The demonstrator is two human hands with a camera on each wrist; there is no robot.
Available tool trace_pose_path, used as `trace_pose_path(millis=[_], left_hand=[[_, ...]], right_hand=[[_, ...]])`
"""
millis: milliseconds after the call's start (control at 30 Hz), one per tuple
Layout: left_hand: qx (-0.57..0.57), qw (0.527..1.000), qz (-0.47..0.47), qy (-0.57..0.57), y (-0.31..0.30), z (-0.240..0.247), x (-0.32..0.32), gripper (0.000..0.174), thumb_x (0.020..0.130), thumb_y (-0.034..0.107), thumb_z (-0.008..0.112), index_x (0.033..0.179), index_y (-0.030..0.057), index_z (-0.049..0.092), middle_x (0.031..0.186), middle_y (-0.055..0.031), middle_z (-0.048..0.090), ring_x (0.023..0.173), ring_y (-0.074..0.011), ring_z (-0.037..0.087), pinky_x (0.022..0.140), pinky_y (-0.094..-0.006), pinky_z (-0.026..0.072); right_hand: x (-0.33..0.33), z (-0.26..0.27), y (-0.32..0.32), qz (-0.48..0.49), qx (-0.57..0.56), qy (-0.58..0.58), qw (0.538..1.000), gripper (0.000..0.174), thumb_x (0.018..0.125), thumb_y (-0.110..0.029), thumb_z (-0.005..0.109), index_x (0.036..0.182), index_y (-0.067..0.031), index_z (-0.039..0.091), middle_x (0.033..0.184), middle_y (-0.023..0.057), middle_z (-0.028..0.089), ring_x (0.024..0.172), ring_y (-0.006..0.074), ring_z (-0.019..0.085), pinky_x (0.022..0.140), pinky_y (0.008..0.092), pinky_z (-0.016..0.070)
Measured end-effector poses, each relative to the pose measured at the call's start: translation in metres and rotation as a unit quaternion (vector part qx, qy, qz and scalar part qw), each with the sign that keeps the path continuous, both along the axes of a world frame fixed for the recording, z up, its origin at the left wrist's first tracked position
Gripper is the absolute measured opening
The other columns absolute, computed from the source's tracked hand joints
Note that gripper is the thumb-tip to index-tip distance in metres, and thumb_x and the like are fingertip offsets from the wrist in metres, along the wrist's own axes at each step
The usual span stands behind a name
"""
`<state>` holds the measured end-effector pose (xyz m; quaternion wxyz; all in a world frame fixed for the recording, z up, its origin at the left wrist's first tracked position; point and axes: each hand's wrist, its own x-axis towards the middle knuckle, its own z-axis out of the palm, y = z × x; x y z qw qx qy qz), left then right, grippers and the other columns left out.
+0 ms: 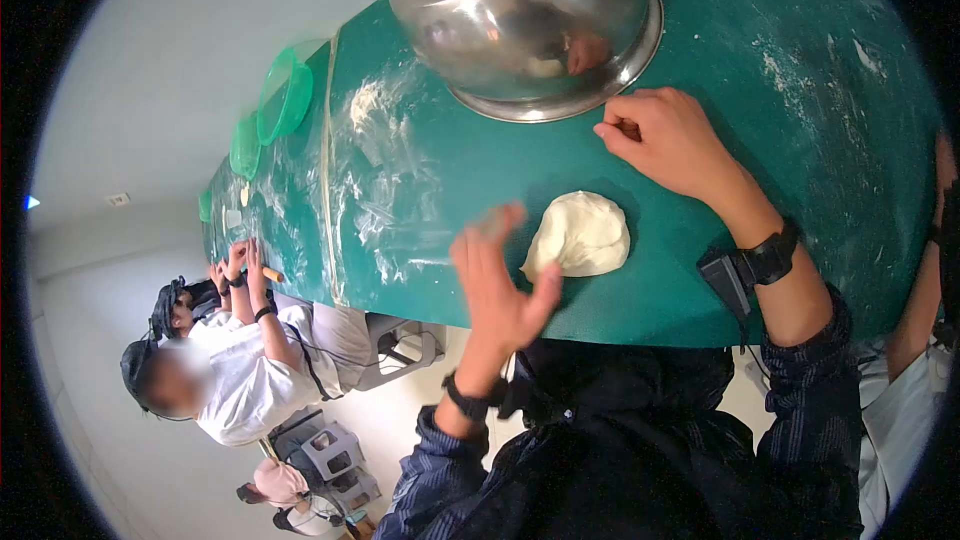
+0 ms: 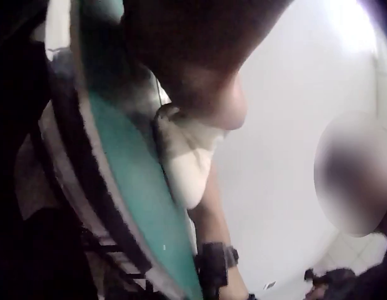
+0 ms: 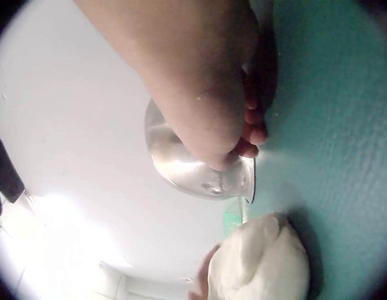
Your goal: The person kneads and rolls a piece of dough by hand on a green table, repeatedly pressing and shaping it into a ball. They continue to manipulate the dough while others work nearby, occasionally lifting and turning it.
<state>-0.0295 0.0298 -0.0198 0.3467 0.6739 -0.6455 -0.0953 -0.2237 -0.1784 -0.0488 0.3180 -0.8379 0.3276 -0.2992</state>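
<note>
Fingers on the left hand are loose and spread, not gripping anything, and the right hand's are curled in on themselves with nothing visible in them, down by the desk. Biggest thing around is that dark green smooth-topped desk, streaked with white powder. Further along it there's a person in a white short-sleeved shirt. Next size down is a big, shiny, round metal bowl, flipped rim-down, with the right hand just beside its rim. Couple of translucent green plastic containers sit off past the seam. Then the soft, pale cream lump of dough, lying on the desk between the two hands, left thumb right at its edge, though I can't tell if it's touching. Smallest: a boxy black gadget strapped on the right wrist.
</note>
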Motion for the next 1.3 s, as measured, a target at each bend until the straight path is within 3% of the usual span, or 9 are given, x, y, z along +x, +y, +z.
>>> trace_pose_path(millis=[167,300,567,600,733,933,1133,1167,1300], left_hand=[[0.056,0.983,-0.161,0.062,-0.038,-0.011,-0.013,0.089,0.100,0.070,0.036,0.152,-0.0014,0.044,0.164,-0.0288,0.034,0.154,-0.0469,0.030,0.123,-0.0563,0.0236],[0.062,0.972,-0.223,-0.052,-0.029,0.000,-0.049,0.091,0.093,0.076,0.047,0.149,0.0043,0.052,0.159,-0.0318,0.037,0.148,-0.0532,0.034,0.117,-0.0629,0.0301],[0.115,0.913,-0.210,-0.330,-0.064,0.012,-0.102,0.078,0.087,0.061,0.065,0.143,0.0080,0.058,0.143,-0.0244,0.052,0.132,-0.0473,0.048,0.105,-0.0600,0.0399],[0.072,0.930,-0.190,-0.307,-0.077,0.011,-0.105,0.062,0.084,0.048,0.073,0.130,0.0061,0.065,0.129,-0.0168,0.061,0.121,-0.0379,0.056,0.099,-0.0515,0.0452],[0.125,0.964,-0.169,-0.165,-0.111,0.015,-0.084,0.031,0.081,0.024,0.079,0.103,0.0038,0.071,0.109,-0.0107,0.066,0.104,-0.0291,0.063,0.088,-0.0390,0.0517],[0.042,0.974,-0.097,0.202,-0.090,0.006,-0.020,0.013,0.092,0.009,0.072,0.102,0.0026,0.072,0.103,-0.0145,0.070,0.100,-0.0291,0.067,0.089,-0.0413,0.0536],[-0.026,0.977,-0.063,0.202,0.022,-0.001,0.047,0.058,0.075,-0.003,0.084,0.127,0.0022,0.058,0.120,-0.0168,0.058,0.111,-0.0315,0.064,0.100,-0.0456,0.0552],[-0.019,0.981,-0.076,0.175,0.037,-0.002,0.053,0.067,0.071,-0.006,0.086,0.130,0.0032,0.056,0.125,-0.0174,0.055,0.117,-0.0322,0.062,0.100,-0.0455,0.0557],[0.061,0.987,-0.060,-0.135,0.028,0.014,0.026,0.082,0.078,0.035,0.085,0.145,0.0033,0.051,0.145,-0.0250,0.045,0.131,-0.0437,0.052,0.115,-0.0578,0.0402]], right_hand=[[-0.002,-0.001,-0.001,0.009,0.021,-0.029,0.999,0.023,0.091,-0.022,0.073,0.081,-0.0026,0.065,0.071,0.0142,0.067,0.066,0.0349,0.065,0.061,0.0452,0.0481],[-0.007,0.009,-0.008,-0.003,0.121,-0.101,0.988,0.028,0.094,-0.029,0.070,0.082,-0.0041,0.070,0.072,0.0154,0.069,0.066,0.0368,0.067,0.062,0.0446,0.0512],[-0.012,0.012,-0.022,-0.001,0.303,-0.182,0.935,0.028,0.101,-0.021,0.067,0.083,0.0004,0.068,0.067,0.0024,0.062,0.062,0.0094,0.059,0.058,0.0269,0.0459],[-0.014,0.015,-0.023,-0.006,0.310,-0.176,0.934,0.028,0.101,-0.021,0.067,0.083,0.0000,0.068,0.067,0.0020,0.061,0.062,0.0093,0.059,0.058,0.0268,0.0457],[-0.015,0.011,-0.024,-0.032,0.293,-0.136,0.946,0.032,0.098,-0.026,0.068,0.080,0.0000,0.070,0.066,0.0094,0.067,0.059,0.0166,0.063,0.059,0.0352,0.0481],[-0.011,0.002,-0.018,-0.021,0.210,-0.122,0.970,0.031,0.097,-0.026,0.069,0.081,0.0012,0.068,0.066,0.0136,0.066,0.058,0.0227,0.062,0.059,0.0377,0.0478],[-0.010,0.003,-0.019,-0.008,0.180,-0.077,0.981,0.030,0.102,-0.021,0.066,0.081,0.0015,0.064,0.069,0.0041,0.065,0.063,0.0093,0.061,0.059,0.0285,0.0471],[-0.008,0.002,-0.018,-0.018,0.168,-0.084,0.982,0.030,0.100,-0.022,0.067,0.081,0.0010,0.065,0.067,0.0071,0.065,0.061,0.0135,0.061,0.059,0.0315,0.0471],[-0.006,0.004,-0.014,-0.037,0.170,-0.077,0.982,0.030,0.096,-0.025,0.070,0.080,0.0002,0.068,0.065,0.0134,0.064,0.057,0.0236,0.061,0.058,0.0379,0.0469]])
